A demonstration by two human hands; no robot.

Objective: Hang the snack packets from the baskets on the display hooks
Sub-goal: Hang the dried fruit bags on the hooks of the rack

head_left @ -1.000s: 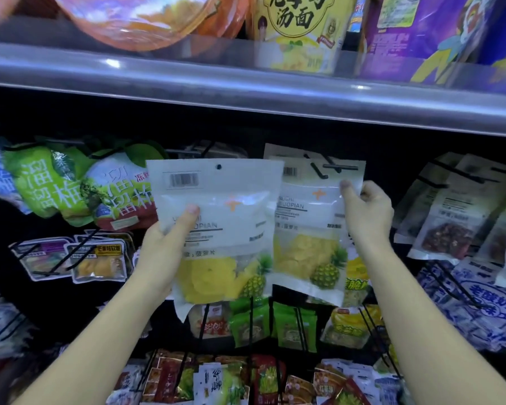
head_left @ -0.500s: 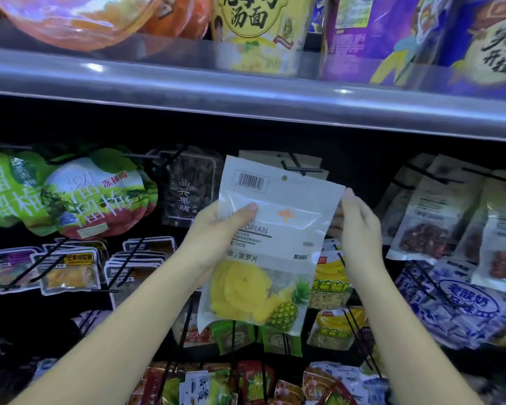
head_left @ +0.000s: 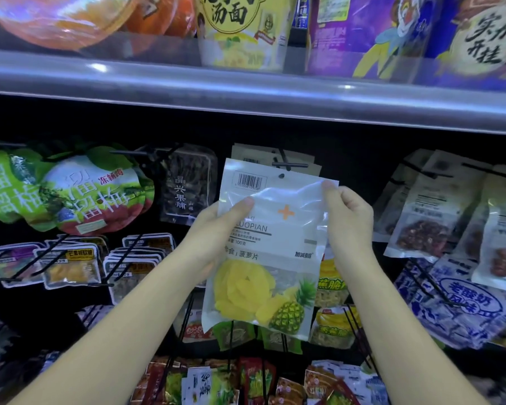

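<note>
now that i have swung the packet (head_left: 275, 244) across to the hook (head_left: 287, 164), its hole (head_left: 281, 175) sits just under the tip. my left hand (head_left: 216, 238) pinches the left edge, my right hand (head_left: 351, 223) the top right corner; threading comes next, i judge.

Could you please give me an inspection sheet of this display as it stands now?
Surface: black hook panel under a metal shelf edge.
Job's things: pineapple packet held up, tilted; its hang hole just below the display hook, apparently not threaded.
Clutter: green plum packets, mango packets, white packets hanging alongside.
Grippers: left hand grips the packet's left edge; right hand pinches its top right corner.
Cables: nothing seen.
Surroundings: noodle cup and purple bags on the shelf above.
</note>
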